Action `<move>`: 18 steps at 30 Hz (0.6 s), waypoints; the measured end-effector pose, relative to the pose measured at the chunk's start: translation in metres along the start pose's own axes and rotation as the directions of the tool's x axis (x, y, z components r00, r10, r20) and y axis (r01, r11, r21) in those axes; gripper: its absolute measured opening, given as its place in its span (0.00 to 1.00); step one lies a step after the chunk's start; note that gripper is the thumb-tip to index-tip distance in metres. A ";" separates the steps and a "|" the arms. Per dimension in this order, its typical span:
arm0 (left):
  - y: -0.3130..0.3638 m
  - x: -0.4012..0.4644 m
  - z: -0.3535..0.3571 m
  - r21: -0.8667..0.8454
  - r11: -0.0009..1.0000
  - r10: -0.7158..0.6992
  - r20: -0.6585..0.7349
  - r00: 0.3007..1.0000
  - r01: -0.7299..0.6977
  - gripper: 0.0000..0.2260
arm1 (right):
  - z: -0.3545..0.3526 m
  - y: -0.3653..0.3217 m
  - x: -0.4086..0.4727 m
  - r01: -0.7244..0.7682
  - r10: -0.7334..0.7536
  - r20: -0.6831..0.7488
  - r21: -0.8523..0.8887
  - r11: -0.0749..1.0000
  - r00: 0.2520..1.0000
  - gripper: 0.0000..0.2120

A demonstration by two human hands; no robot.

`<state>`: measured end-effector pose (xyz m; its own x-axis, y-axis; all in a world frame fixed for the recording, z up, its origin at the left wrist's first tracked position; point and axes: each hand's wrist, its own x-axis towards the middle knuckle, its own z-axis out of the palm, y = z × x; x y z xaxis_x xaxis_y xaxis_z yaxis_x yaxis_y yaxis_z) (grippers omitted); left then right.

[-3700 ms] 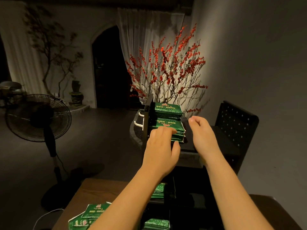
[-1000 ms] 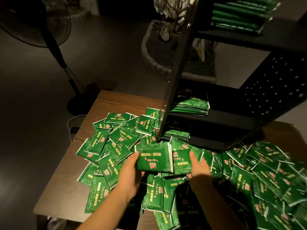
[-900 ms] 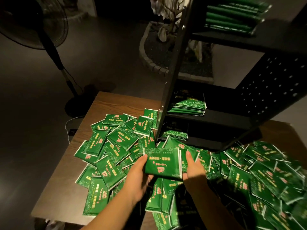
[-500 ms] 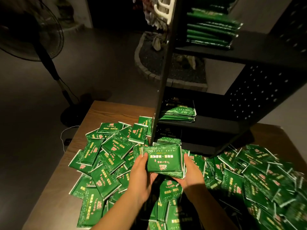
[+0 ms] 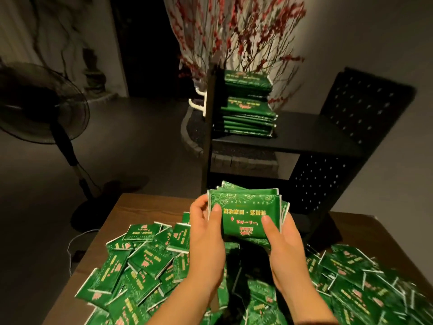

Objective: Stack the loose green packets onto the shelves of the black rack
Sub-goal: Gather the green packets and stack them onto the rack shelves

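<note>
- Presently two bare hands hold one small bundle of green packets above the table, at the centre of the view; the exact count in the bundle cannot be told, though several edges fan out behind the front packet.
- Left hand: fingers curled round the bundle's left edge, thumb pressed on the front face.
- Right hand: fingers under the bundle's right edge, thumb on the front face, likewise gripping.
- One black rack stands on the table at 12 o'clock from the hands, with one perforated side panel on its right.
- One stack of packets sits on the rack's upper shelf at its left end; the layers number roughly ten, too dim to count exactly.
- Loose packets cover the wooden table in a heap from 7 o'clock round to 4 o'clock of the hands; far too many and too overlapped to count.
- One standing fan is at 10 o'clock on the floor.
- One spray of red-berried branches rises at 12 o'clock behind the rack.
</note>
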<state>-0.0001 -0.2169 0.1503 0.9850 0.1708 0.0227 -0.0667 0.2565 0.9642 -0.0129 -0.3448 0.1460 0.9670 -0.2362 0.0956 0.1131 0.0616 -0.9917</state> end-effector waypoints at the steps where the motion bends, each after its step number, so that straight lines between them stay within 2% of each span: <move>1: 0.008 0.003 0.005 0.014 0.999 0.044 0.042 0.998 -0.044 0.11 | -0.004 -0.012 0.004 0.042 -0.042 0.008 -0.016 0.999 0.999 0.34; 4: 0.024 0.013 0.014 0.069 0.985 0.147 0.166 0.975 -0.160 0.13 | -0.018 -0.038 0.015 0.164 -0.163 0.020 -0.076 0.984 0.986 0.20; 6: 0.031 0.018 0.021 0.127 0.964 0.199 0.244 0.949 -0.235 0.13 | -0.027 -0.051 0.022 0.217 -0.213 0.056 -0.089 0.972 0.975 0.17; 9: 0.045 0.023 0.031 0.180 0.938 0.215 0.367 0.905 -0.296 0.20 | -0.036 -0.068 0.035 0.240 -0.232 0.104 -0.074 0.968 0.967 0.15; 13: 0.073 0.035 0.044 0.251 0.869 0.279 0.464 0.841 -0.426 0.20 | -0.047 -0.096 0.052 0.280 -0.265 0.136 -0.101 0.955 0.955 0.17; 16: 0.104 0.047 0.053 0.300 0.804 0.341 0.473 0.812 -0.512 0.18 | -0.050 -0.121 0.069 0.333 -0.321 0.124 -0.095 0.938 0.939 0.20; 18: 0.129 0.056 0.062 0.326 0.767 0.405 0.421 0.812 -0.552 0.18 | -0.043 -0.142 0.082 0.369 -0.360 0.101 -0.093 0.925 0.927 0.21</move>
<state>0.0560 -0.2331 0.2926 0.8393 -0.1582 0.5201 -0.5433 -0.2075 0.8135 0.0404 -0.4144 0.2910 0.8791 -0.1432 0.4546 0.4405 -0.1204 -0.8897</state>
